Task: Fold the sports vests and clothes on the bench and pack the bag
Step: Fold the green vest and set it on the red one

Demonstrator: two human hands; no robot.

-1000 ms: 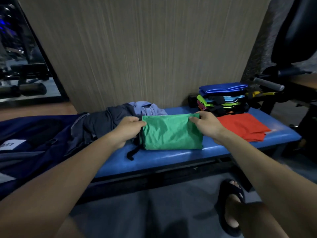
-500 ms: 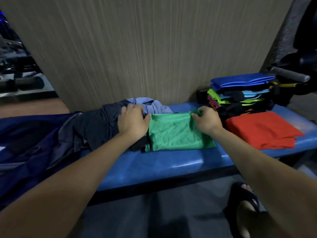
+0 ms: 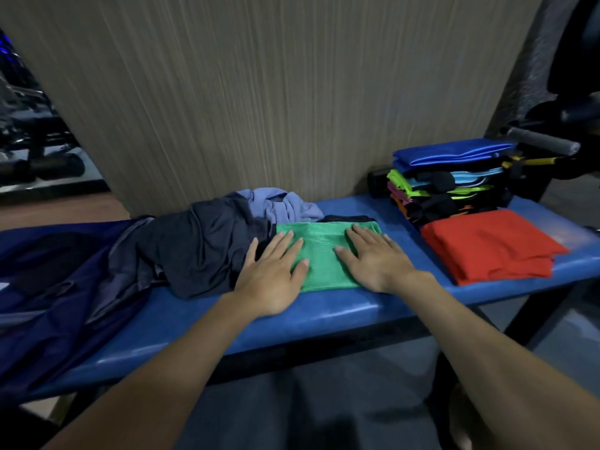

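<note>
A folded green mesh vest [image 3: 324,254] lies in the middle of the blue bench [image 3: 324,313]. My left hand [image 3: 276,274] lies flat on its left part, fingers straight. My right hand [image 3: 373,258] presses flat on its right part. Left of the vest is a heap of unfolded dark grey clothes [image 3: 201,248] with a light purple garment [image 3: 282,206] behind. A folded red garment [image 3: 487,245] lies to the right, and behind it stands a stack of folded vests [image 3: 448,183] with a blue one on top. A dark blue bag [image 3: 48,280] lies at the bench's left end.
A wood-grain wall panel [image 3: 276,92] rises straight behind the bench. Gym equipment with a padded grey bar [image 3: 542,142] stands at the right. More dark equipment [image 3: 32,141] shows at the far left. My lap and grey floor are below the bench.
Both hands let go of the vest's upper corners and now lie flat on top of it. The vest has settled folded on the bench.
</note>
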